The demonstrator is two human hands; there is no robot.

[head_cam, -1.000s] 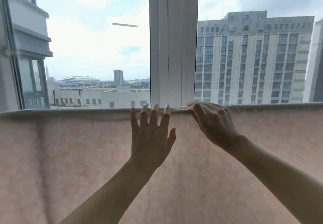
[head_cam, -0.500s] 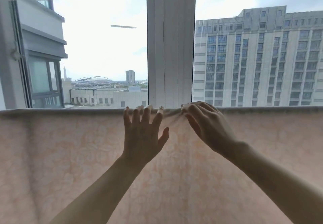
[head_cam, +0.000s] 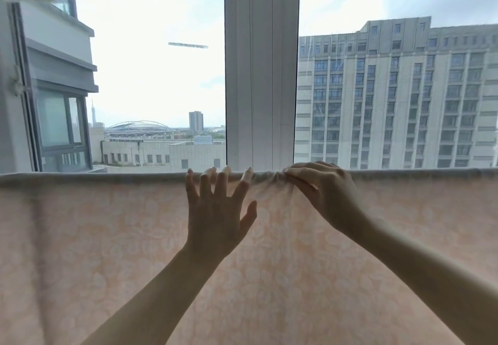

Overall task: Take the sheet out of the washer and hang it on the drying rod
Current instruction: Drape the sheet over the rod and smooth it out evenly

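Sheet (head_cam: 113,250), one single pale peach sheet with a faint floral print, is hanging across the whole width of the view, draped over the drying rod (head_cam: 80,176), which is hiding under the folded top edge. Two bare hands are working at that fold. The left hand (head_cam: 218,210) is lying flat against the cloth, its fingers (head_cam: 206,183) spreading wide and straight with the tips reaching the top of the fold, gripping nothing. Just beside it, the right hand (head_cam: 326,194) is pinching the fabric at the fold, and the cloth is bunching into small gathers between the two hands. Behind the sheet, one white window post (head_cam: 262,75) is standing between two glass panes. Far beyond, one tall grey block (head_cam: 398,97) is filling the right pane, and one domed roof (head_cam: 137,125) is sitting low in the left.
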